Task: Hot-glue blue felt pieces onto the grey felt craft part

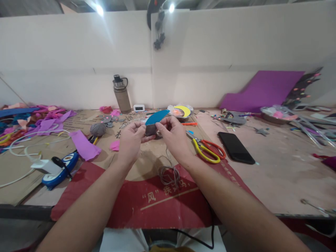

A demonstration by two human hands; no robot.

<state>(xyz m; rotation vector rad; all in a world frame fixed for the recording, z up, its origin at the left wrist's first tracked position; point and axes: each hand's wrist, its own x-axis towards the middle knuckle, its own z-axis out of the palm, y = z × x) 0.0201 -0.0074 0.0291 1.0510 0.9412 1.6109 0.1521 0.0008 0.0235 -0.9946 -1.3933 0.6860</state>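
Note:
A blue curved piece (157, 117) with a dark grey lower part (150, 130) is held up between my two hands over the middle of the table. My left hand (132, 138) pinches its left side, and my right hand (172, 133) pinches its right side with the thumb in front. Whether it is felt or paper I cannot tell. From under the hands a thin grey cord (169, 175) runs down to a loose coil on the red printed sheet (183, 206). Scissors (210, 148) with one yellow and one red handle lie right of my right hand.
A black phone (236, 147) lies beyond the scissors. At left are a blue power strip (61, 169), white cables, a grey yarn ball (98, 129) and a heap of coloured scraps (47, 120). A bottle (122, 94) and a purple sheet (265, 89) stand along the wall.

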